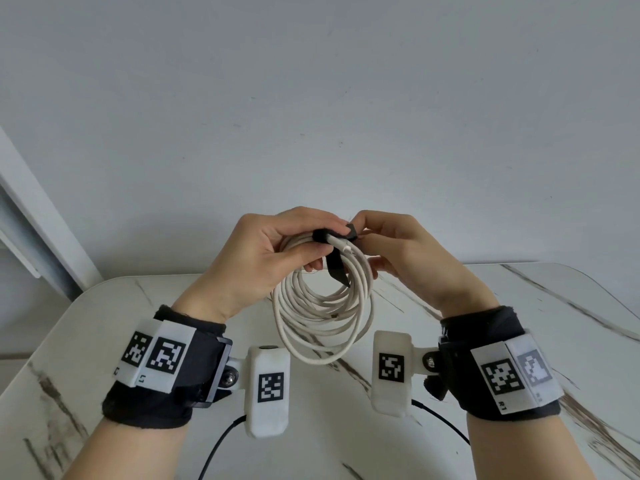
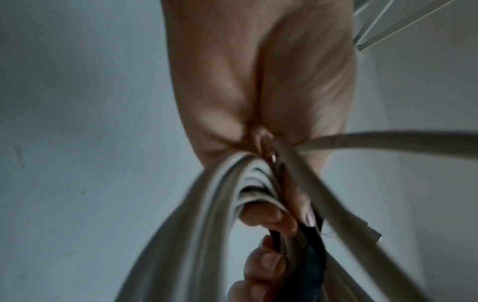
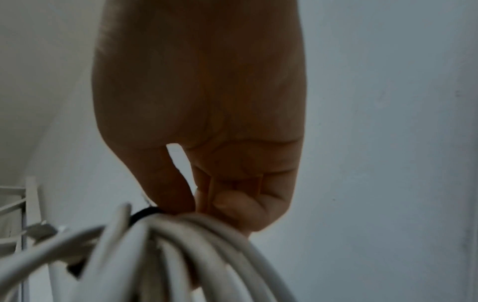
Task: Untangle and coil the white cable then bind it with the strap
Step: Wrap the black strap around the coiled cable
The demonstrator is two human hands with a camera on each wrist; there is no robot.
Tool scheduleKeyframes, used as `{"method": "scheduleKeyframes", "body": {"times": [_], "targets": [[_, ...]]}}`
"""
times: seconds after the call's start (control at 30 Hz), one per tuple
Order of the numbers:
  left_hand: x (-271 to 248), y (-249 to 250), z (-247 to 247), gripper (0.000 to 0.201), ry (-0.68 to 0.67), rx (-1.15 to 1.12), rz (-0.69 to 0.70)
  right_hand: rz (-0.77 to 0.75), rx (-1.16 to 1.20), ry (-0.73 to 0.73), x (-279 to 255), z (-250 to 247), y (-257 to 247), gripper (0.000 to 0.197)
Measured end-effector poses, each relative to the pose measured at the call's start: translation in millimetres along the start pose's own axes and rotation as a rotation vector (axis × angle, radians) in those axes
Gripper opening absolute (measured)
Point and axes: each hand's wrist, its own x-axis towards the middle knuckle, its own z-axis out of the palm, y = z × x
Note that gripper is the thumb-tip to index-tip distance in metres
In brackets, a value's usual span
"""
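The white cable (image 1: 322, 306) hangs as a round coil of several loops, held up above the table between both hands. My left hand (image 1: 277, 244) grips the top of the coil, thumb across the loops (image 2: 196, 214). A black strap (image 1: 336, 268) lies over the top of the bundle with its loose tail hanging down inside the coil. My right hand (image 1: 388, 237) pinches the strap's other end at the top right of the bundle, seen as a dark band (image 3: 145, 213) over the loops (image 3: 181, 255). A white cable plug (image 1: 343, 245) sticks out beside the strap.
A white marble-patterned table (image 1: 519, 323) with dark veins lies below the hands. Thin black leads (image 1: 221, 441) run off the wrist cameras toward me. A plain grey wall stands behind, with a white frame (image 1: 41, 216) at the far left.
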Motion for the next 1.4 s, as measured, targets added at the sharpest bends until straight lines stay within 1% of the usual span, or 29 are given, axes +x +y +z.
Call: {"method": "scheduleKeyframes", "body": {"times": [0.1,0.17,0.23,0.3,0.4,0.47,0.53,0.67,0.73,0.83,0.9,1.0,1.07,1.17,1.27,1.4], "targets": [[-2,2,-3,0.02,-0.013,-0.058,0.017,0.012,0.082,-0.094,-3,-1,-1,0.012],[-3,5,-4,0.021,-0.039,-0.085,0.021,0.02,0.119,-0.193,-5,-1,-1,0.023],[-5,10,-3,0.02,-0.081,-0.113,0.021,0.033,0.155,-0.324,-6,-4,-2,0.028],[-6,17,0,0.02,-0.118,-0.127,0.024,0.058,0.205,-0.46,-6,-9,-2,0.028],[-8,28,8,0.023,-0.179,-0.121,0.022,0.117,0.244,-0.651,-8,-15,-2,0.039],[-8,35,13,0.024,-0.222,-0.117,0.013,0.139,0.323,-0.758,-11,-14,-3,0.038],[-8,41,16,0.023,-0.26,-0.083,0.026,0.138,0.376,-0.827,-15,-13,-5,0.036],[-12,51,21,0.025,-0.313,-0.077,0.021,0.136,0.376,-0.87,-26,-13,-6,0.034],[-15,56,22,0.027,-0.329,-0.074,0.022,0.164,0.33,-0.851,-29,-11,-9,0.033],[-19,63,24,0.022,-0.337,-0.08,0.024,0.217,0.21,-0.802,-34,-11,-22,0.043],[-21,68,24,0.021,-0.322,-0.077,0.014,0.215,0.154,-0.767,-36,-10,-30,0.038],[-26,72,22,0.025,-0.292,-0.082,-0.031,0.175,0.071,-0.614,-35,-7,-40,0.021],[-29,73,21,0.025,-0.267,-0.084,-0.056,0.188,0.028,-0.503,-36,-8,-44,0.024],[-32,72,21,0.026,-0.218,-0.067,-0.076,0.213,0.024,-0.34,-41,-12,-52,0.011],[-33,70,21,0.03,-0.164,-0.05,-0.081,0.174,-0.028,-0.226,-45,-11,-58,0.01],[-33,62,23,0.025,-0.064,0.023,-0.03,0.088,-0.049,-0.023,-45,-6,-61,0.011]]}}
